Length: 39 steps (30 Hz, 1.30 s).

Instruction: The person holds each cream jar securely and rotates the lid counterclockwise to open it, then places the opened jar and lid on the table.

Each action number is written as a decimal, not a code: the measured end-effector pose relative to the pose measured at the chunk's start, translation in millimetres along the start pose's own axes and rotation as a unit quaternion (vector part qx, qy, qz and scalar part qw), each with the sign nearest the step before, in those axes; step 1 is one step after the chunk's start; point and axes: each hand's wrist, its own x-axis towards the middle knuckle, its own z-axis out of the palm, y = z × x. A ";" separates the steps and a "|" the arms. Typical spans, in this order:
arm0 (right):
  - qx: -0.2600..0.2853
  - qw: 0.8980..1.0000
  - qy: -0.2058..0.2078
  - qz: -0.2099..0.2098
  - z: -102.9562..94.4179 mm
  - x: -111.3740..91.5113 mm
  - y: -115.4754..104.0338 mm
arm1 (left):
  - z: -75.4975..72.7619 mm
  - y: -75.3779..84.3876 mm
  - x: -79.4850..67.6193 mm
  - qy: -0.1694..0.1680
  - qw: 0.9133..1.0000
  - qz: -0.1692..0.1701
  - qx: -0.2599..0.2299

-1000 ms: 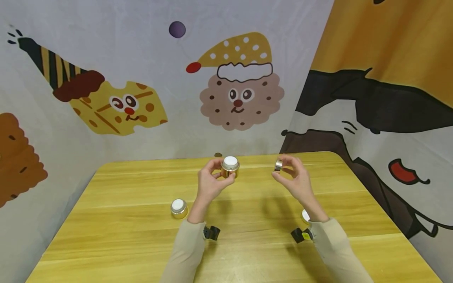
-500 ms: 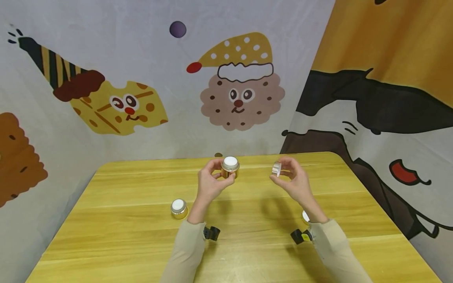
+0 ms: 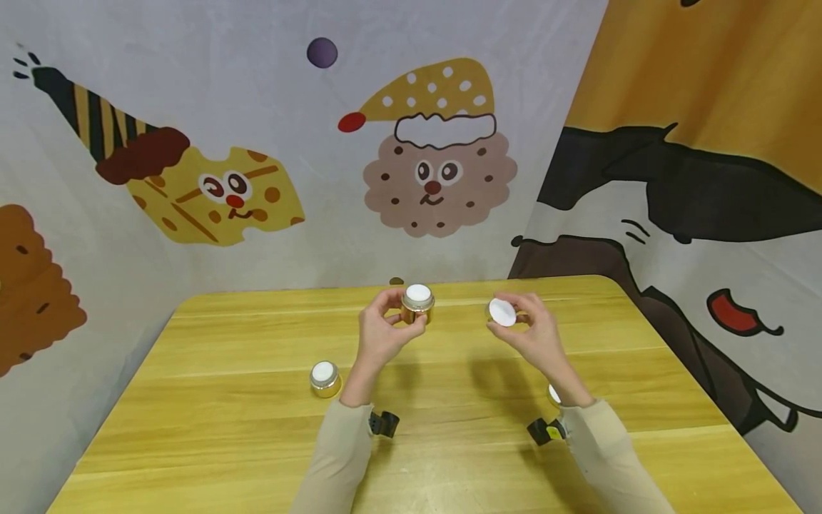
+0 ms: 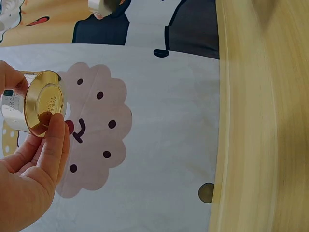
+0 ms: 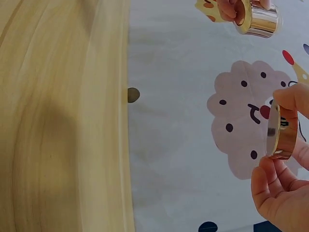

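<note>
In the head view my left hand (image 3: 385, 330) grips a gold cream jar (image 3: 418, 303) upright above the far part of the table, its white round top facing up. The jar's shiny gold base (image 4: 50, 99) shows in the left wrist view, fingertips at its rim. To the right, my right hand (image 3: 538, 330) pinches a gold jar lid (image 3: 503, 313) between thumb and fingers, its white inner face turned toward the head camera. From the right wrist the same lid (image 5: 285, 133) appears edge-on with a smooth outer face. Jar and lid are held apart.
A second gold jar with a white top (image 3: 325, 378) stands on the wooden table (image 3: 212, 428), left of my left forearm. Beside my right wrist, a white-topped gold piece (image 3: 555, 394) is partly hidden. A cartoon-printed cloth (image 3: 340, 207) hangs behind the table.
My right hand has rotated the lid from edge-on until its white inner face shows, and has shifted it slightly left and down. The left hand and its jar have stayed still.
</note>
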 end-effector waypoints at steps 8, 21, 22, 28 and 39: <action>-0.037 0.999 -0.008 0.013 2.5 -3.6 15.8 | 2.5 -22.5 2.2 0.001 1.000 -0.017 -0.005; -0.085 0.995 -0.047 0.028 12.4 -14.1 24.6 | 3.1 -23.5 2.9 0.001 1.000 -0.011 -0.008; -0.087 0.995 -0.050 0.030 13.2 -15.0 25.4 | 3.0 -22.5 2.7 0.001 1.000 -0.013 -0.007; -0.099 0.993 -0.054 0.027 17.9 -20.4 30.9 | 0.5 1.1 -0.5 -0.005 1.000 -0.005 -0.005; -0.094 0.991 -0.083 0.051 23.3 -26.8 38.8 | -0.7 13.5 -1.9 -0.007 1.000 -0.016 -0.009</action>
